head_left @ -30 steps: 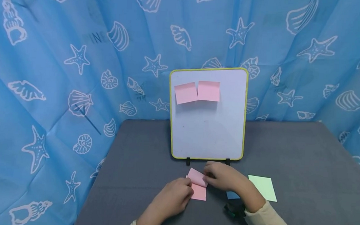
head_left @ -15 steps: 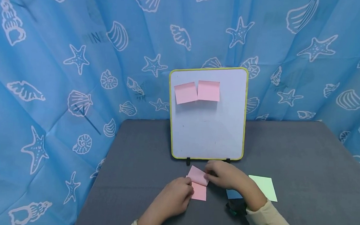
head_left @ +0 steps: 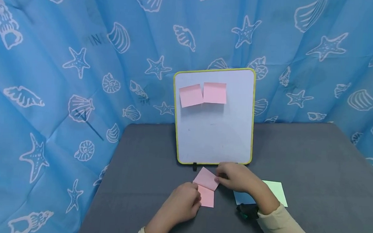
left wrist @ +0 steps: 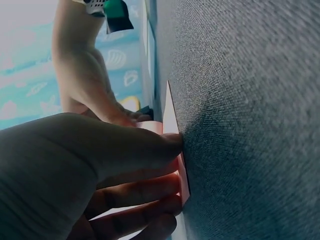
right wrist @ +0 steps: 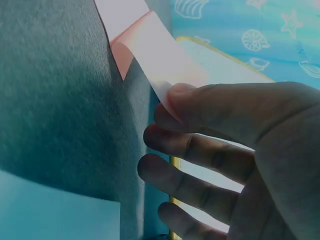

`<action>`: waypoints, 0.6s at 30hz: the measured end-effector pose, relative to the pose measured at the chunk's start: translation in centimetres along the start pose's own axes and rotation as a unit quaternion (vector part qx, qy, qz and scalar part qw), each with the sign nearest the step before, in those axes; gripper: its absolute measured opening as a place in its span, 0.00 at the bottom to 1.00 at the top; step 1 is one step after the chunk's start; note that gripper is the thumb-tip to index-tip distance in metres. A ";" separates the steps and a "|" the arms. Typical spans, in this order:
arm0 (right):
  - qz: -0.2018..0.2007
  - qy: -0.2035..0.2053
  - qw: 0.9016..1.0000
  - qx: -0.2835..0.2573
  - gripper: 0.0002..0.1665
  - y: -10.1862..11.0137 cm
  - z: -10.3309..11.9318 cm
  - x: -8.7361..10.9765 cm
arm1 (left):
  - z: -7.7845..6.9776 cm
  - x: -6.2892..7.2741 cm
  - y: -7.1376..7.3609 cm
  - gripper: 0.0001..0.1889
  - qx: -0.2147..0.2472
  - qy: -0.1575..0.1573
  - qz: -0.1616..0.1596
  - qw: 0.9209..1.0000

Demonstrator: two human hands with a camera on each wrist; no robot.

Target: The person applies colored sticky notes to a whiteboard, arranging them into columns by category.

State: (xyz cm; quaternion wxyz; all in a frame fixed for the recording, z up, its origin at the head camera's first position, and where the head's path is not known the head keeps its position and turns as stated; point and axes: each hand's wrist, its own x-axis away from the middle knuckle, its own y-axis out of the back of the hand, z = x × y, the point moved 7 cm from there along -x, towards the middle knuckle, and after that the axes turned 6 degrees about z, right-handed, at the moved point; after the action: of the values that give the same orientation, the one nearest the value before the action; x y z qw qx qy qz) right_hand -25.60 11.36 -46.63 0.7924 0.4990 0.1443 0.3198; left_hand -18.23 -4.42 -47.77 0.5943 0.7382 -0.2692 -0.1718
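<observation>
A pink sticky note pad (head_left: 206,199) lies on the table in front of the board. My left hand (head_left: 182,202) grips its left side, thumb at one edge and curled fingers at another in the left wrist view. My right hand (head_left: 237,177) pinches a corner of the top pink sticky note (head_left: 206,178) between thumb and index finger. That note is lifted and bent back from the pad, still joined to it along a line. In the right wrist view the sticky note (right wrist: 155,55) curves up to the thumb, while the other fingers are loosely bent.
A whiteboard (head_left: 213,139) with a yellow rim stands behind the hands, bearing two pink notes (head_left: 214,93) near its top. Beside the right forearm lie a blue sticky note pad (head_left: 242,198) and a light green one (head_left: 278,191). A patterned blue curtain (head_left: 159,23) hangs behind the grey table (head_left: 139,163).
My right hand has moved slightly up and right, drawing the top note further back from the pad. More of the blue pad shows. The left hand stays on the pad.
</observation>
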 end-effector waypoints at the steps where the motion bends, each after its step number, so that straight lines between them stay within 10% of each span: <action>1: 0.001 0.000 1.000 0.000 0.11 0.1 0.0 0.0 | 0.0 0.0 -0.1 0.06 0.005 0.001 -0.003 1.000; 14: -0.021 -0.045 0.998 -0.025 0.07 2.7 -1.6 1.2 | 0.2 -0.1 0.0 0.09 0.044 0.010 0.002 0.999; 18: -0.055 0.005 0.995 -0.089 0.07 4.9 -1.5 2.8 | 0.1 0.1 0.1 0.13 0.040 -0.006 -0.012 0.999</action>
State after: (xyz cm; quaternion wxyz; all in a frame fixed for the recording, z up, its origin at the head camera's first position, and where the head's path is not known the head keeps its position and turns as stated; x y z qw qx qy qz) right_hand -26.12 15.69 -42.76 0.8492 0.4165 0.1466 0.2896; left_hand -18.25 -4.52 -47.65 0.5601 0.7637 -0.2705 -0.1730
